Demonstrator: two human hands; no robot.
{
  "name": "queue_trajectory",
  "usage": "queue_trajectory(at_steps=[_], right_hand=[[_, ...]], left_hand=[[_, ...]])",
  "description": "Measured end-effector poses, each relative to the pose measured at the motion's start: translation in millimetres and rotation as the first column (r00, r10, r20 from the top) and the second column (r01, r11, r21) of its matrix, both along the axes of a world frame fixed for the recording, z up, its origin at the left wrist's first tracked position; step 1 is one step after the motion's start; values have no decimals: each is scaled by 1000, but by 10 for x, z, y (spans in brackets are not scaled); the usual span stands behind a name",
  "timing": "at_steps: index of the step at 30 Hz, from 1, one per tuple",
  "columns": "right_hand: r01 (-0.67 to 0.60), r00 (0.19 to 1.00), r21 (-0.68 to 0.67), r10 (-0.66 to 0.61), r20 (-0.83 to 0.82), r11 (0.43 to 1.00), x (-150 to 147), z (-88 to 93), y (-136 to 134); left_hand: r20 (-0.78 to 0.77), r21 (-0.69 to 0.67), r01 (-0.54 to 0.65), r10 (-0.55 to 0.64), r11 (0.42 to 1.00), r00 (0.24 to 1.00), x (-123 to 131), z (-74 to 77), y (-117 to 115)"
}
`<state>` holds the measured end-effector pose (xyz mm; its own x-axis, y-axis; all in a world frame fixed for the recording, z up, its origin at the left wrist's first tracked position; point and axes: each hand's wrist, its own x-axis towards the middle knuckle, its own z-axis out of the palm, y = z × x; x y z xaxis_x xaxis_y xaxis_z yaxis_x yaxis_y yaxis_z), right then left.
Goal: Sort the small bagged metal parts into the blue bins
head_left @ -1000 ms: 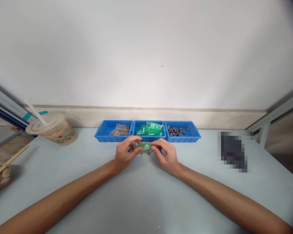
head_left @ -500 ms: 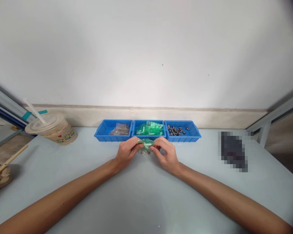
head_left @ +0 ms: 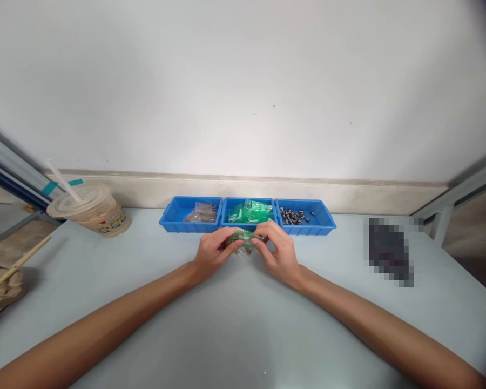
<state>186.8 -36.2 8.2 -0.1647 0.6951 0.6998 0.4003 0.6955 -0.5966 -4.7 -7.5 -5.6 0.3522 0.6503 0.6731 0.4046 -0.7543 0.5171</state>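
Observation:
Between my hands is a small green plastic bag (head_left: 243, 235), with a clear packet (head_left: 243, 252) partly showing just below it. My left hand (head_left: 215, 249) pinches the bag's left side between thumb and fingers. On its right side, my right hand (head_left: 278, 253) pinches it the same way. Right behind my hands stands the middle blue bin (head_left: 229, 222), which holds green bags (head_left: 251, 210) with white pieces inside. The left blue bin (head_left: 174, 219) contains clear packets (head_left: 202, 213). Loose metal screws or similar fittings (head_left: 292, 216) lie in the right blue bin (head_left: 322, 216).
A lidded drink cup (head_left: 93, 210) with a straw stands at the left. Nearer on that side lies a brown object (head_left: 4, 294) with a thin stick (head_left: 24, 259). A blurred-out dark item (head_left: 389, 248) rests on the right of the grey table (head_left: 186, 335). A wall (head_left: 243, 108) rises behind.
The view has shifted slightly. My fingers have moved on the green bag, the right fingers lifting a little; the white piece visible in it before no longer shows clearly.

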Motion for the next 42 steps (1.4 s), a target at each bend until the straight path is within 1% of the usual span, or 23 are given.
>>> queue_trajectory(at_steps=[2,5,6,8,10,12,13,16,17,18,19,21,23,25,26,27,29,31,32,34,38,40,42], right_hand=[[43,999,11,-43,5,999,44,79,50],[172,985,-10,-172,-23,985,150,227,160],[209,977,-21,-210,-30,978,186,278,204],[239,971,-25,-239,-28,971,238,374,299],[198,980,13,-198,23,980,254,452,411],[94,983,58,-102,152,994,238,502,547],[26,973,54,-37,229,998,223,514,626],[-111,929,-36,117,352,993,185,502,875],[-147,902,-74,164,399,986,181,489,944],[-161,879,-95,186,439,982,182,477,994],[-143,868,-92,170,467,985,187,468,1017],[-51,884,-29,59,463,998,201,465,971],[53,923,53,-69,377,997,202,466,803],[33,935,94,-64,350,995,174,443,564],[7,920,84,-39,389,996,149,414,442],[20,896,55,-42,442,998,117,374,330],[77,808,-26,-47,587,997,45,269,164],[132,735,-97,-32,677,986,-23,154,87],[154,714,-118,-28,700,981,-49,103,77],[179,700,-148,-20,714,973,-85,27,92],[180,730,-205,9,684,962,-101,-22,131],[171,788,-224,4,615,959,-95,-25,111],[132,880,-225,-10,475,965,-89,-36,68]], left_hand=[[83,-29,-61,64,998,995,-3,-21,5],[156,-60,-140,147,988,977,4,-17,7],[159,-53,-145,152,988,975,7,-7,6],[153,-23,-128,130,991,980,14,18,3],[143,0,-105,104,994,984,17,39,-1],[141,-1,-100,99,995,985,17,50,-5],[139,-7,-101,101,995,985,16,53,-7],[137,-19,-102,103,995,985,17,58,-13],[138,-17,-101,103,995,985,18,59,-15],[140,-16,-101,102,995,985,18,60,-16],[144,-15,-101,102,995,984,18,61,-17],[154,-18,-104,106,994,982,17,63,-16],[166,-27,-113,116,993,979,15,63,-13],[174,-36,-125,130,991,976,13,61,-7],[175,-39,-132,137,990,975,13,60,-3],[174,-41,-139,144,989,974,12,59,0],[170,-41,-148,153,988,974,11,56,4],[166,-41,-154,159,987,973,10,53,6],[164,-43,-156,160,987,973,10,52,6],[156,-46,-158,164,986,974,9,50,6],[135,-53,-158,164,986,977,11,51,10],[134,-62,-151,158,987,978,14,59,13],[128,-87,-139,150,986,980,18,72,18]])
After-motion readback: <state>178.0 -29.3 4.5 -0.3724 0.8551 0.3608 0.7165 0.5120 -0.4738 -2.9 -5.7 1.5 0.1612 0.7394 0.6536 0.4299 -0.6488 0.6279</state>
